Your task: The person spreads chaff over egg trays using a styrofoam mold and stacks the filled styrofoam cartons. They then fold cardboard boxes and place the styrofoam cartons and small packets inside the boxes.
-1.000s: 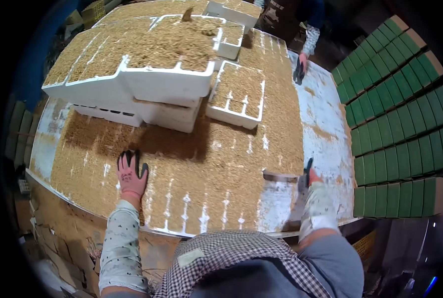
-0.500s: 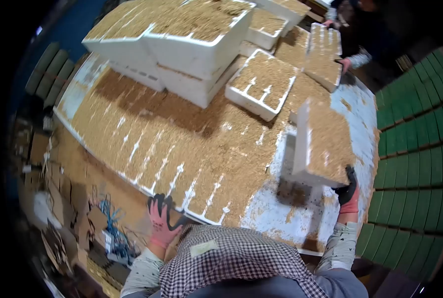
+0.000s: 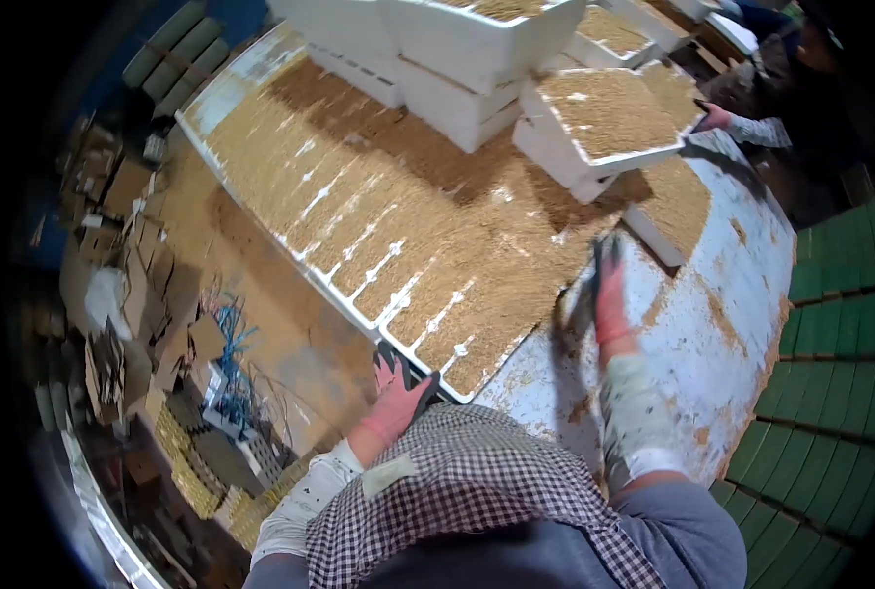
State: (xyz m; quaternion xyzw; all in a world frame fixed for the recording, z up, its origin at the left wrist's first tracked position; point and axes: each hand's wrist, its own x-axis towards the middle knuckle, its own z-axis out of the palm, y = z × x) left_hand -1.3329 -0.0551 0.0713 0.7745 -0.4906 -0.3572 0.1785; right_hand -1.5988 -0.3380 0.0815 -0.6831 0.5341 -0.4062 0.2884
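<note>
My left hand point(image 3: 403, 390), in a pink glove with dark fingertips, rests at the near rim of a row of white foam trays point(image 3: 383, 316) filled with tan, crumbly material. Its thumb and fingers are apart. My right hand point(image 3: 610, 294), gloved the same way and blurred by motion, reaches forward beside the right end of that filled row, over the white tabletop point(image 3: 697, 339). Nothing shows in it, and its fingers are stretched out. Just beyond it lies a filled foam tray point(image 3: 668, 218) on the table.
Farther back stand a filled foam tray point(image 3: 609, 116) raised on another and a tall stack of white foam boxes point(image 3: 477, 74). A co-worker's gloved hand point(image 3: 717, 116) is at the far right. Green stacked blocks point(image 3: 830, 383) line the right side; cardboard scraps point(image 3: 133, 255) lie left.
My right hand has let go of the filled tray, which now lies on the table, and has moved left. The view has shifted. A tray now sits raised on the one at the back.
</note>
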